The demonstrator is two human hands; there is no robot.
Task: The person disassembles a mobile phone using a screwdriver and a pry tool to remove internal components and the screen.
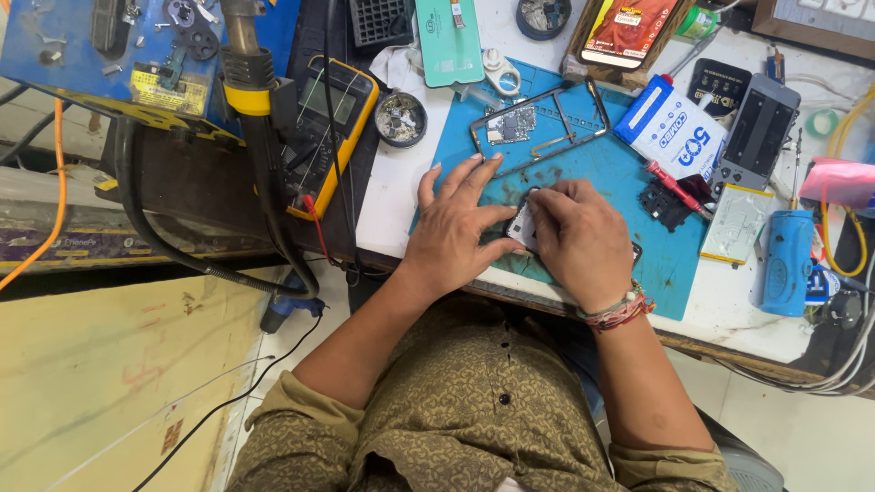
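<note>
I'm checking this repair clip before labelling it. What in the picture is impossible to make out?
- Head view: the small part between the left hand and right hand is mostly covered by both.
- Phone frame: its circuit board detail is too small.
- Round tin: contents too small.
- Blue tray: cut by the top edge.

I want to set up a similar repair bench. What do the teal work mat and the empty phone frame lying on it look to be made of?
The teal work mat looks like matte silicone or rubber: it lies flat and dull, with dark stains. The phone frame seems to be metal with a slight sheen, thin grey rails around an open middle, though coated plastic can't be ruled out. A small circuit board sits in its corner.
</note>
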